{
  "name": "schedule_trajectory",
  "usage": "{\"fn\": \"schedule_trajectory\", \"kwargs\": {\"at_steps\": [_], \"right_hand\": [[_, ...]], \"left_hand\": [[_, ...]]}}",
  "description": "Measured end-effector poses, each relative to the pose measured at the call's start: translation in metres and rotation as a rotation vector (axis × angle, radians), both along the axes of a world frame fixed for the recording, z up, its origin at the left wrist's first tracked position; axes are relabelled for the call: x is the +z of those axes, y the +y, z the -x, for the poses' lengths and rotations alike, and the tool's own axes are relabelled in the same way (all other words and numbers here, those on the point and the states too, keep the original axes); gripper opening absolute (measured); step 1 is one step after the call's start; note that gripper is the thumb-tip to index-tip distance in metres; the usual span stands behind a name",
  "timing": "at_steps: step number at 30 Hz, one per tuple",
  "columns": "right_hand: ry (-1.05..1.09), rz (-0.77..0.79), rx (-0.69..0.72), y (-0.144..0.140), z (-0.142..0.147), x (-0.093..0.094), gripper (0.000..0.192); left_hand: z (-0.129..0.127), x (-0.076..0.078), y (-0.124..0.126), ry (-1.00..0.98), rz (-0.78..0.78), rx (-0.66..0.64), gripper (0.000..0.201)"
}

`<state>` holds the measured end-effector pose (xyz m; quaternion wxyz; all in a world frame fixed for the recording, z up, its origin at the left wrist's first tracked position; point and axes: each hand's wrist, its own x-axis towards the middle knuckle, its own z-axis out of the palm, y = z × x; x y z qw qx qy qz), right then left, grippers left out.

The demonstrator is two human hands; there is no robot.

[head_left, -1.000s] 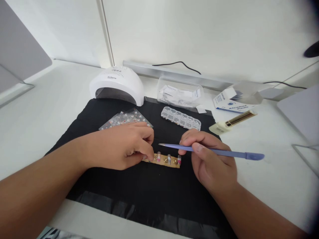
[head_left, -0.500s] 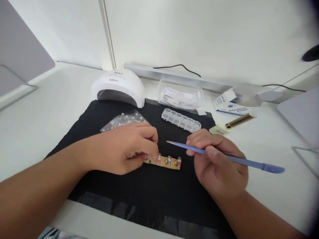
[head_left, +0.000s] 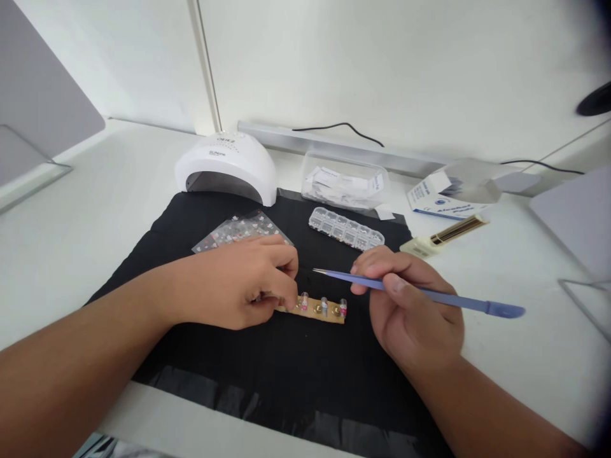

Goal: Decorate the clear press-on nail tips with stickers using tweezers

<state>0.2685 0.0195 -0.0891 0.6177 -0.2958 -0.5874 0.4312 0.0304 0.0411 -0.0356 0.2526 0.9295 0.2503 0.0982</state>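
A tan strip [head_left: 311, 312] lies on the black mat, carrying round gold studs and several small clear nail tips [head_left: 324, 305] with pink and white pictures. My left hand [head_left: 248, 280] is closed over the strip's left part, thumb and fingers curled at it, hiding that end and whatever sits between the fingertips. To the right, my right hand [head_left: 410, 305] pinches purple tweezers [head_left: 429, 294] like a pen. Their fine metal tip points left, above the strip and touching nothing.
Behind the left hand lies a clear sticker sheet [head_left: 238, 230]. A white nail lamp [head_left: 226, 162], a tub of packets [head_left: 344, 181], a compartment case [head_left: 346, 229], an alcohol pad box [head_left: 442, 197] and a gold-capped bottle [head_left: 443, 235] stand at the back. The black mat [head_left: 267, 375] is taped down.
My right hand and the tweezers have shifted a little to the left. My left hand stays at the strip, its fingers moved slightly left.
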Motion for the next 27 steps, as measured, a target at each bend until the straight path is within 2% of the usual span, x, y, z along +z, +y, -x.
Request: {"fn": "schedule_trajectory", "kwargs": {"at_steps": [3,7,13,27], "right_hand": [[0.010,0.036,0.019,0.0005,0.0000,0.0002,0.019],[0.024,0.004,0.025,0.0012,0.0002,0.0007,0.017],[0.011,-0.012,0.007,0.0014,-0.0009,0.0016,0.016],[0.003,-0.007,0.004,0.0015,-0.0007,0.0005,0.017]], "left_hand": [[-0.0009,0.0005,-0.0009,0.023,-0.010,-0.001,0.032],[-0.0015,0.0009,-0.0018,0.030,-0.008,0.000,0.031],[0.0002,0.0034,-0.0011,-0.081,0.037,0.012,0.038],[-0.0022,-0.0029,-0.0006,-0.040,0.028,0.008,0.029]]}}
